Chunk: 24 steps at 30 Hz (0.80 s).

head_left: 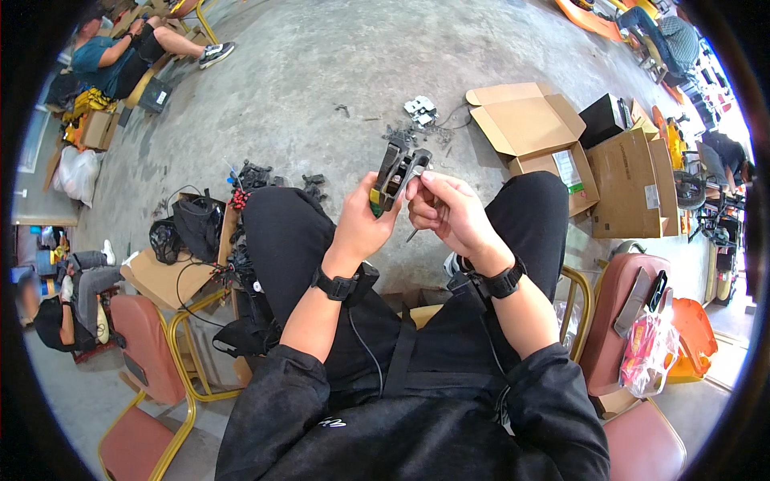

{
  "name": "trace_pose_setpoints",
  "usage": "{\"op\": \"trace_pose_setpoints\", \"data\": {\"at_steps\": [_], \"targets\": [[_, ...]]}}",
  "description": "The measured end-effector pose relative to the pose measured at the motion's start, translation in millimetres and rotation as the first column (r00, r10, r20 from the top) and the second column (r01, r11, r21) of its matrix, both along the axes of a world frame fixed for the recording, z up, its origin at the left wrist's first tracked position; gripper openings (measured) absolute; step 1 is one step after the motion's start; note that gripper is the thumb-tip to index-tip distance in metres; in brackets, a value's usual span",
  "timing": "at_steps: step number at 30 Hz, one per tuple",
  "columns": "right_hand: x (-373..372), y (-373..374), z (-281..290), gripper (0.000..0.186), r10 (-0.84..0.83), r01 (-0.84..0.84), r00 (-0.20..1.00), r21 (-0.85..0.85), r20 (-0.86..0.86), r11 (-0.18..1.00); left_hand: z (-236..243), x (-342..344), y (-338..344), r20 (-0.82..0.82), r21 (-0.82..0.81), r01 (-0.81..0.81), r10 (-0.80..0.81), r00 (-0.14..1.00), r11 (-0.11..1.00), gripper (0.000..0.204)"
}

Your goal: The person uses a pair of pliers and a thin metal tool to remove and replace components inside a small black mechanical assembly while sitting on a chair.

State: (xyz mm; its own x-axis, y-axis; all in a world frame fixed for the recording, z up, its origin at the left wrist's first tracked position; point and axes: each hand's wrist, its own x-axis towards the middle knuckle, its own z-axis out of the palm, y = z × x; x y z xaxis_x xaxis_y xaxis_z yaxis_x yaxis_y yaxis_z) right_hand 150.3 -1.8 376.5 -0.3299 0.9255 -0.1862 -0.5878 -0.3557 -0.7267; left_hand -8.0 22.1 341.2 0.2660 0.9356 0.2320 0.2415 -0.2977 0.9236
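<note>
My left hand [362,215] is closed round a black mechanical part [391,170] with a yellow and green patch near its base. It is held up in front of my knees, tilted, its open inner side facing right. My right hand [454,210] is beside it, fingers pinched on a thin rod-like tool [412,236], whose end sticks out below the fingers. The fingertips hide the tool's other end, so I cannot tell whether it touches the part. On the floor beyond lie a white and black bracket-like piece [420,111] and a heap of small black pieces [399,135].
An open cardboard box [525,120] and a taller carton [630,184] stand at the right. Black parts and cables [255,178] lie by my left knee. Padded chairs [144,349] flank me; one at right bears a plastic bag [648,351]. A person [120,56] sits far left.
</note>
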Motion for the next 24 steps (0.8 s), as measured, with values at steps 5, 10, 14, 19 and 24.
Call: {"op": "trace_pose_setpoints", "data": {"at_steps": [5,10,14,19,24], "targets": [[3,0,1,0.029,0.041,-0.051,0.991,-0.079,-0.124,0.996,3,-1,0,-0.065,0.017,-0.004,0.005,0.998,1.0,0.023],[2,0,3,0.03,0.047,-0.058,0.989,-0.075,-0.139,0.996,1,-3,2,-0.083,0.011,0.003,-0.002,0.997,1.0,0.027],[2,0,7,0.029,0.056,-0.093,0.969,-0.144,-0.241,0.985,1,-3,3,-0.09,0.084,-0.004,0.012,0.996,0.996,0.021],[8,1,6,0.025,0.075,-0.2,0.888,-0.234,-0.455,0.951,3,-6,4,-0.148,0.112,0.004,0.013,0.989,0.994,0.023],[10,1,-2,0.026,0.089,-0.261,0.821,-0.233,-0.564,0.937,3,-10,3,-0.219,0.134,0.003,0.027,0.975,0.991,0.027]]}}
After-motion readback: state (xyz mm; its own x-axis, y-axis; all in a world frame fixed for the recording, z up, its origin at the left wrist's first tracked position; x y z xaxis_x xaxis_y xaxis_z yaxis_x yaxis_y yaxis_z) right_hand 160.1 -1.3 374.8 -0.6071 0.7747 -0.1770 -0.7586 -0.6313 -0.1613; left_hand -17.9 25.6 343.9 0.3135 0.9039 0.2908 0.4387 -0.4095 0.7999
